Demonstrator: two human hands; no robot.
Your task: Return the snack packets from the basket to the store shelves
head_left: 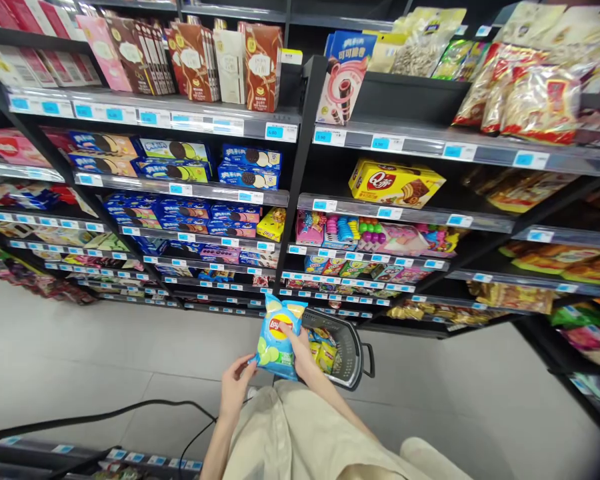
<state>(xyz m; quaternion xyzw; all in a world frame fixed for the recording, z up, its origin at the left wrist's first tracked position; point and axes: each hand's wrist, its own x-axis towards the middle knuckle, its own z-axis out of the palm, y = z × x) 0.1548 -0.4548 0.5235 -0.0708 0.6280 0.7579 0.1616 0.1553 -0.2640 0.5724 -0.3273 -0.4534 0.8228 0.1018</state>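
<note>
A blue bag of potato chips (276, 360) with a yellow logo and green lime slices is held upright in front of my body. My right hand (301, 350) grips its right side, thumb across the logo. At its lower left corner, the fingertips of my left hand (239, 373) pinch the edge. Just right of the bag, a dark grey shopping basket (349, 360) is partly hidden behind my right hand and the bag. Inside it lie yellow snack packets (324, 355) and other small packages.
Dark shelves with boxed biscuits (185, 217), chocolate boxes (263, 67) and bagged snacks (540, 100) rise ahead. A yellow cake box (396, 183) sits on the right-hand shelf. Grey floor tiles (180, 340) lie below. A black cable (105, 415) crosses at lower left, near another shelf edge.
</note>
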